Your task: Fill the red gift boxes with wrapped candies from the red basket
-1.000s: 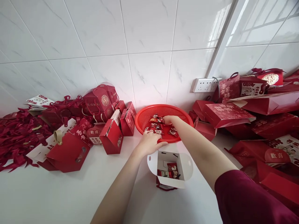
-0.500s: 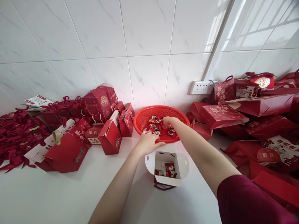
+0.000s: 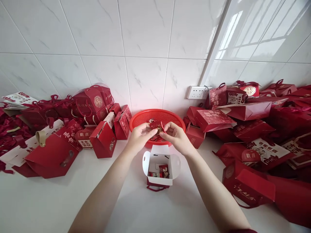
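Observation:
Just above the front of a red plastic basket [image 3: 137, 120], my left hand [image 3: 139, 136] and my right hand [image 3: 178, 138] pinch a small red candy packet [image 3: 156, 124] from either side. Other wrapped candies, partly hidden by my fingers, lie in the basket. Nearer to me stands an open gift box [image 3: 145, 161], white inside and dark red outside, with its flaps spread. Inside it rest a red packet [image 3: 164, 171] and a few small items I cannot name. Its red cord handle [image 3: 155, 189] hangs at the front.
Folded red gift boxes [image 3: 102, 142] and red ribbon-tied bags [image 3: 58, 110] crowd the left side. More red boxes [image 3: 216, 120] are heaped on the right. A tiled wall [image 3: 145, 81] with a white power strip [image 3: 196, 93] closes off the back of the white table [image 3: 97, 197].
My right hand has come up out of the basket, and my left has left its rim. Both now hold a candy packet. The view has shifted slightly to the right.

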